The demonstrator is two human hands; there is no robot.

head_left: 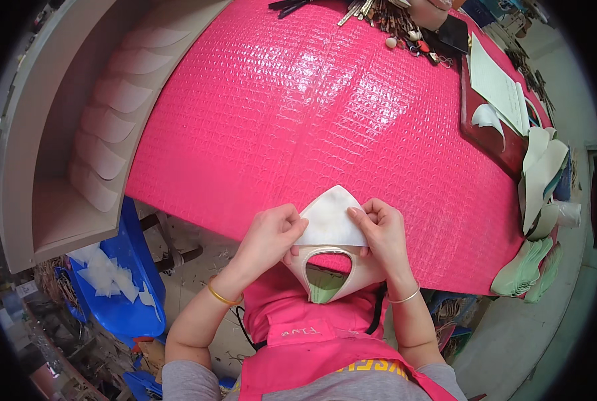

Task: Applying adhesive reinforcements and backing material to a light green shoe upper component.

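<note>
both hands pinch one white shoe-upper piece (330,224) at the near edge of the pink bench (298,100): left hand (272,234) closed on its left corner, right hand (379,227) on its right, prob. to keep it flat & lined up w/ the cream collar part (352,274) just under it.

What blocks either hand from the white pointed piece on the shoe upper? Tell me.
Nothing visible does. The left hand and the right hand both already pinch the white pointed piece, pressing it against the beige shoe upper at the near edge of the pink table.
</note>
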